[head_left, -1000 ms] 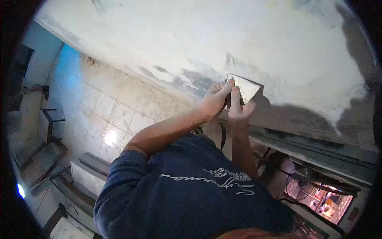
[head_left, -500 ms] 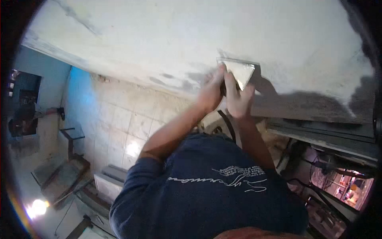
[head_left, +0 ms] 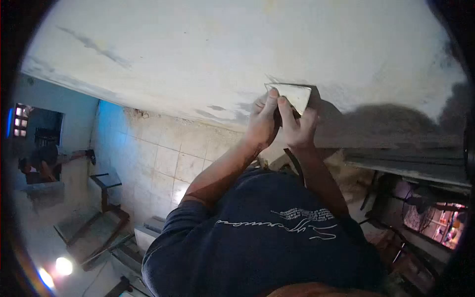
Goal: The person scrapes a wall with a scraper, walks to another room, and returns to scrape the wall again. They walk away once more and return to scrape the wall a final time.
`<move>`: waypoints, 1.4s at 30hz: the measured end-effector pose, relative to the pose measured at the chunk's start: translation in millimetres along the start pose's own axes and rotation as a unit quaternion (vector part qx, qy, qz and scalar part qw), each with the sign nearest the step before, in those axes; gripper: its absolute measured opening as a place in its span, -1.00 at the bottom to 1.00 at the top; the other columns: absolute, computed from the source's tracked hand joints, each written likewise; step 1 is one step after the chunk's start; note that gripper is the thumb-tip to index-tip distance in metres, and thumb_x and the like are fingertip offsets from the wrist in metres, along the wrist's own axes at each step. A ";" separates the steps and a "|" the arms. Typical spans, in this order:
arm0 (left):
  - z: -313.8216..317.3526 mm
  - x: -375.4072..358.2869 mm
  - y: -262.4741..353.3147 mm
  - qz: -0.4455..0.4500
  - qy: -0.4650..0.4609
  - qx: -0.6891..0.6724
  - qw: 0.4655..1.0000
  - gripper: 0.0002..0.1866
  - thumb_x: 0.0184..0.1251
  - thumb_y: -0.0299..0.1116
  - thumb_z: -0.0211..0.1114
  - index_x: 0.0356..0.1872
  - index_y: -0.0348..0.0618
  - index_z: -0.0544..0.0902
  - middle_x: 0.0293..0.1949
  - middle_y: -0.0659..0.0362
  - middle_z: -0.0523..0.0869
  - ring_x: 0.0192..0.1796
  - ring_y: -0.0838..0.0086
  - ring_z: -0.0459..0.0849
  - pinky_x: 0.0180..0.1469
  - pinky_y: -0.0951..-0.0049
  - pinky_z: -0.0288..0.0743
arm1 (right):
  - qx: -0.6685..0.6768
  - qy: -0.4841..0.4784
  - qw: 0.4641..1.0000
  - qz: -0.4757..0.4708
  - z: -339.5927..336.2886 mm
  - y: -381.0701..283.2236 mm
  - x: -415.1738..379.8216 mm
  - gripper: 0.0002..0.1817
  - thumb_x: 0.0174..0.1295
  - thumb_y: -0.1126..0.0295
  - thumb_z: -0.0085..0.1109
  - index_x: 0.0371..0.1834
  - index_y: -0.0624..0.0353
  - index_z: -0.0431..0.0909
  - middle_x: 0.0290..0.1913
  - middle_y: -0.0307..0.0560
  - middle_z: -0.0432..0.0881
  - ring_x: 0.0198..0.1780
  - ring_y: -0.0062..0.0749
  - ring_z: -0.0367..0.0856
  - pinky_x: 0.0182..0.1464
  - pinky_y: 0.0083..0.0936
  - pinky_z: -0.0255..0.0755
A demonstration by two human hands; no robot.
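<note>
Both of my hands grip one thin, shiny flat blade (head_left: pixel 295 95), its wide edge against the whitish, patchy surface (head_left: pixel 198 54). My left hand (head_left: pixel 263 121) is closed at the blade's left corner, thumb on its face. Beside it, my right hand (head_left: pixel 299 126) is closed round the lower right part, with a finger or thumb pressed on the face. The fingers hide the blade's lower end. A dark shadow lies on the surface to the right of the blade.
Below the surface is a tiled wall (head_left: pixel 166 161). Metal-framed furniture (head_left: pixel 106 218) stands at the lower left, near a bright lamp (head_left: pixel 64 266). Another person (head_left: pixel 44 161) is at the far left. At the lower right are a fan (head_left: pixel 418 213) and dark frames.
The blade and both hands appear slightly lower and further left in the view. The background has shifted down and right as the camera moved. My grip looks much the same.
</note>
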State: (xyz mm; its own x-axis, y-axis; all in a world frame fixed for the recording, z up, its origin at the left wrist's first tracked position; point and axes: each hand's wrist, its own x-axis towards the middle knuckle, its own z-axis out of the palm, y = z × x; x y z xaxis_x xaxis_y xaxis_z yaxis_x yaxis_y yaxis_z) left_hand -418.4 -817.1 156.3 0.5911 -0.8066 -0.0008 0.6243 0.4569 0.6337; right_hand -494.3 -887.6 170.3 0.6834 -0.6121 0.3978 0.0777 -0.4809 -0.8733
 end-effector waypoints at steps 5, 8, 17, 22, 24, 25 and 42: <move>3.5 -6.7 -1.5 -0.072 0.038 0.010 0.997 -0.59 0.49 -0.07 -0.06 -0.34 -0.18 0.57 -0.44 0.20 0.64 -0.41 0.56 0.61 -0.34 0.56 0.51 | 0.030 0.059 0.997 -0.031 4.0 7.7 -10.4 -0.81 0.23 0.46 0.15 -0.20 0.38 0.57 -0.33 0.13 0.66 -0.31 -0.23 0.68 -0.28 -0.45 0.47; -1.0 -3.2 3.2 -0.044 -0.015 0.006 0.999 -0.63 0.51 -0.12 -0.09 -0.36 -0.15 0.53 -0.43 0.22 0.60 -0.40 0.53 0.57 -0.32 0.51 0.48 | 0.063 0.050 0.996 0.023 6.7 6.2 -9.7 -0.81 0.23 0.44 0.16 -0.21 0.37 0.57 -0.33 0.09 0.67 -0.33 -0.26 0.68 -0.28 -0.46 0.48; -20.3 3.8 1.6 -0.077 -0.070 0.146 0.984 -0.55 0.49 -0.03 -0.08 -0.44 -0.15 0.55 -0.50 0.20 0.62 -0.51 0.56 0.54 -0.49 0.56 0.41 | 0.112 -0.001 0.975 0.193 -7.7 0.5 -11.9 -0.78 0.29 0.34 0.13 -0.28 0.33 0.57 -0.54 -0.16 0.59 -0.53 -0.50 0.57 -0.47 -0.55 0.42; -24.4 9.0 -0.7 -0.050 -0.123 0.151 0.980 -0.57 0.49 -0.04 -0.09 -0.44 -0.13 0.54 -0.52 0.23 0.61 -0.53 0.59 0.51 -0.52 0.58 0.36 | 0.151 -0.017 0.955 0.256 -5.9 0.1 -9.6 -0.78 0.31 0.28 0.11 -0.28 0.25 0.55 -0.60 -0.25 0.50 -0.64 -0.64 0.45 -0.64 -0.68 0.30; -29.2 10.3 -1.2 -0.069 -0.155 0.103 0.980 -0.59 0.50 -0.08 -0.09 -0.43 -0.14 0.53 -0.47 0.21 0.62 -0.47 0.55 0.55 -0.44 0.56 0.42 | 0.143 0.017 0.961 0.236 -3.2 0.2 -10.7 -0.77 0.28 0.31 0.14 -0.26 0.31 0.57 -0.56 -0.20 0.57 -0.59 -0.58 0.52 -0.56 -0.63 0.37; -28.0 11.4 -0.5 -0.068 -0.156 0.104 0.980 -0.59 0.50 -0.08 -0.09 -0.43 -0.14 0.53 -0.47 0.21 0.62 -0.47 0.55 0.55 -0.44 0.56 0.42 | 0.139 0.034 0.964 0.224 -1.2 1.4 -9.5 -0.77 0.27 0.33 0.15 -0.25 0.33 0.58 -0.54 -0.17 0.60 -0.56 -0.55 0.56 -0.52 -0.60 0.40; 18.5 5.9 -5.2 -0.096 0.021 0.027 0.995 -0.60 0.51 -0.06 -0.11 -0.37 -0.15 0.47 -0.50 0.26 0.52 -0.44 0.61 0.50 -0.37 0.56 0.40 | 0.115 0.110 0.982 0.099 0.5 12.1 -7.0 -0.78 0.25 0.43 0.11 -0.19 0.41 0.56 -0.29 0.05 0.68 -0.23 -0.37 0.66 -0.15 -0.47 0.50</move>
State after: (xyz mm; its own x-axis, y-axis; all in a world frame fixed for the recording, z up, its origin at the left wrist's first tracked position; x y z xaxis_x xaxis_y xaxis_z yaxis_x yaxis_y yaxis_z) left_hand -427.7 -831.2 167.3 0.4851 -0.8602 -0.1575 0.7004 0.2744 0.6589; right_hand -497.8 -888.9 156.8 0.5301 -0.8123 0.2431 0.1383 -0.2000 -0.9700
